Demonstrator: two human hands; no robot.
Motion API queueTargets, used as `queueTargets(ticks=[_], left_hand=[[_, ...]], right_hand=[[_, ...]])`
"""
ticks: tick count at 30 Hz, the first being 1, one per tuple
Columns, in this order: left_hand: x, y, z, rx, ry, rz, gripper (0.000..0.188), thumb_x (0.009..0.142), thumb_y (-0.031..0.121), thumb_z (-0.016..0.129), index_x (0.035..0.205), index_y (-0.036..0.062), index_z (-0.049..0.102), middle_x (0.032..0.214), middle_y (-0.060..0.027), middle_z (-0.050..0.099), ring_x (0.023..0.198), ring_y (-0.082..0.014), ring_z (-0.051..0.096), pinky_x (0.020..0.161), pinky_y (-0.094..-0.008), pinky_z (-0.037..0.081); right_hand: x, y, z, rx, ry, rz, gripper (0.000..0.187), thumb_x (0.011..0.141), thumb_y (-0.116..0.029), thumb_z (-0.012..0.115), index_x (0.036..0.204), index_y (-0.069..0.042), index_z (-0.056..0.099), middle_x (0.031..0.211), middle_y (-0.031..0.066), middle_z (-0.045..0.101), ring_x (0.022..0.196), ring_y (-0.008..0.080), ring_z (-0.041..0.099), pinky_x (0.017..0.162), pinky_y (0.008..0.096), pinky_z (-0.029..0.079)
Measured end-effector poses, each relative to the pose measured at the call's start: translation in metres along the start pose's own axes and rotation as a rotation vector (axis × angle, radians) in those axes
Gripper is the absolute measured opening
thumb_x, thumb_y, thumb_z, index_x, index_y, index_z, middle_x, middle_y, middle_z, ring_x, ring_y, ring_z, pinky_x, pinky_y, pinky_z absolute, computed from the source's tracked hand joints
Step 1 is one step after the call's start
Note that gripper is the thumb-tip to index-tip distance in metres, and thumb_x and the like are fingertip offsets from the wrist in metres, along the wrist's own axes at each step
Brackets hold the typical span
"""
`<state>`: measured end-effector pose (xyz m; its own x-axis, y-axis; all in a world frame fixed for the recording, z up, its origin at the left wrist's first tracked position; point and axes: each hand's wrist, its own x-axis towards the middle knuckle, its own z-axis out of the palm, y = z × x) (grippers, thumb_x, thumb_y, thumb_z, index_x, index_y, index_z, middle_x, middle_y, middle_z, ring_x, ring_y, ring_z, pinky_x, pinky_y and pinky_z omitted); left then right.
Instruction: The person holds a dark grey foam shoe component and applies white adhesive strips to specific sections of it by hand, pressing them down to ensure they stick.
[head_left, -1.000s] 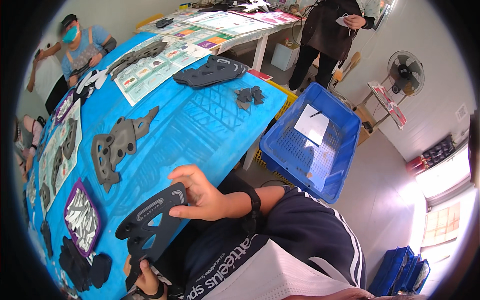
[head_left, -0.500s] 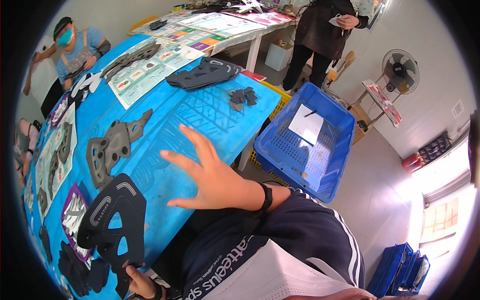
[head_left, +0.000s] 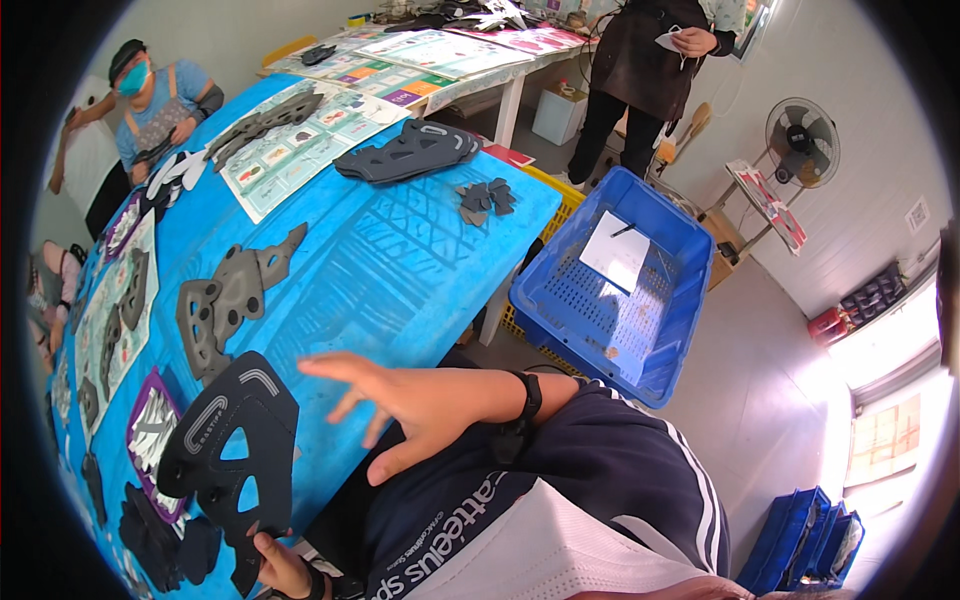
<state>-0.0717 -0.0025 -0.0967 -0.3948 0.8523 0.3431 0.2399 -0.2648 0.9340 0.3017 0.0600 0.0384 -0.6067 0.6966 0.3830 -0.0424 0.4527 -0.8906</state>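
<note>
My left hand (head_left: 284, 566) grips the lower end of a dark, flat padded panel (head_left: 262, 402) with cut-out holes and pale grey curved lines printed near its upper edge. The panel is held up at the table's near left. My right hand (head_left: 405, 400) is to the right of the panel, apart from it, with fingers spread and nothing held. Beyond the panel lies a grey moulded piece (head_left: 238, 285) with holes. Left of the panel stands a purple tray (head_left: 153, 380) of white pieces, partly hidden by it. Several dark pieces (head_left: 150, 540) lie at the lower left.
On the blue table (head_left: 350, 260) are a stack of dark panels (head_left: 410, 155), small dark scraps (head_left: 485, 198) and printed sheets (head_left: 300, 150). A blue crate (head_left: 560, 335) stands at the right. One person (head_left: 165, 105) is at the far left, another (head_left: 645, 70) stands at the back.
My right hand has dropped nearer to me and turned, its fingers now pointing left toward the panel. The left hand still holds the panel in nearly the same place.
</note>
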Motion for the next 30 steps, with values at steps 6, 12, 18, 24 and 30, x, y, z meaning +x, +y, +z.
queueTargets(ticks=[6, 12, 18, 24, 30], left_hand=[[-0.001, 0.005, 0.002, -0.013, 0.008, 0.008, 0.049, 0.093, 0.041, 0.055, 0.114, -0.003, 0.056, 0.092, -0.0068, 0.059, 0.071, -0.0123, 0.054, 0.056, -0.0266, 0.045], [-0.003, 0.006, 0.004, -0.023, 0.041, -0.038, 0.052, 0.092, 0.043, 0.055, 0.115, -0.0031, 0.056, 0.091, -0.0065, 0.059, 0.072, -0.0119, 0.054, 0.057, -0.0264, 0.045], [-0.006, 0.006, 0.0, 0.018, 0.04, -0.084, 0.054, 0.091, 0.045, 0.055, 0.116, -0.0035, 0.056, 0.087, -0.0057, 0.059, 0.069, -0.011, 0.053, 0.058, -0.0256, 0.044], [-0.005, 0.004, 0.001, 0.032, 0.037, -0.073, 0.055, 0.092, 0.046, 0.054, 0.116, -0.0038, 0.056, 0.083, -0.0047, 0.058, 0.066, -0.0106, 0.052, 0.058, -0.0251, 0.043], [-0.005, 0.004, -0.001, -0.005, -0.006, -0.054, 0.053, 0.092, 0.044, 0.055, 0.115, -0.0035, 0.056, 0.083, -0.0044, 0.057, 0.066, -0.0102, 0.051, 0.057, -0.0255, 0.043]], right_hand=[[0.006, 0.016, 0.005, -0.433, 0.253, -0.263, 0.089, 0.079, -0.008, 0.068, 0.146, -0.006, 0.01, 0.123, 0.0132, 0.05, 0.12, 0.03, 0.051, 0.106, 0.0526, 0.027], [0.008, 0.017, 0.01, -0.499, 0.285, -0.228, 0.083, 0.078, 0.002, 0.06, 0.146, -0.006, 0.014, 0.089, 0.0028, 0.068, 0.119, 0.026, 0.053, 0.111, 0.0546, 0.012], [0.012, 0.014, 0.016, -0.527, 0.464, -0.346, 0.079, 0.076, -0.004, 0.063, 0.144, -0.006, 0.023, 0.1, 0.0072, 0.059, 0.115, 0.0314, 0.048, 0.108, 0.0521, 0.022], [0.013, 0.014, 0.015, -0.819, 0.446, -0.342, 0.076, 0.075, -0.007, 0.067, 0.141, -0.001, 0.029, 0.103, 0.0112, 0.053, 0.102, 0.0294, 0.046, 0.09, 0.0437, 0.037], [0.013, 0.013, 0.017, -0.622, 0.403, -0.286, 0.065, 0.077, -0.008, 0.067, 0.137, -0.004, 0.041, 0.089, 0.0074, 0.052, 0.08, 0.0245, 0.049, 0.074, 0.0335, 0.042]])
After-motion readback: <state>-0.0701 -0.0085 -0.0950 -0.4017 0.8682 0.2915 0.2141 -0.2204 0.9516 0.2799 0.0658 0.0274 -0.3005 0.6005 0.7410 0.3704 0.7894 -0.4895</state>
